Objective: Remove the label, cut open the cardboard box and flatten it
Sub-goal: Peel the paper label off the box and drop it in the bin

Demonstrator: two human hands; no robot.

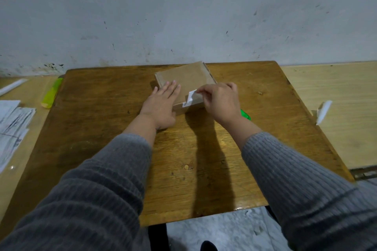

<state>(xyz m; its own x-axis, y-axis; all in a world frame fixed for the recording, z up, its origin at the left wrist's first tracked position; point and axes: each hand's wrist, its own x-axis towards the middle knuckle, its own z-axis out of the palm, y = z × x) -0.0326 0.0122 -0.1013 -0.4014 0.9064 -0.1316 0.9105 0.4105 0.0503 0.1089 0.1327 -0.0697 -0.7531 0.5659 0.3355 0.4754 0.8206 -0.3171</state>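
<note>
A flat brown cardboard box (pixel 185 77) lies at the far middle of a dark wooden table (pixel 98 128). A white label (pixel 190 99) sticks to the box's near right corner, its upper end curled up off the cardboard. My right hand (pixel 221 102) pinches that lifted end between thumb and fingers. My left hand (pixel 163 106) lies flat, fingers spread, on the box's near left part and the table. A green object (pixel 245 114) pokes out from under my right wrist; most of it is hidden.
A yellow-green cutter-like tool (pixel 51 93) lies at the table's left edge. Printed papers (pixel 12 126) are stacked on a lighter surface at the left. A white strip (pixel 324 111) lies on the pale table at the right. A grey wall stands behind.
</note>
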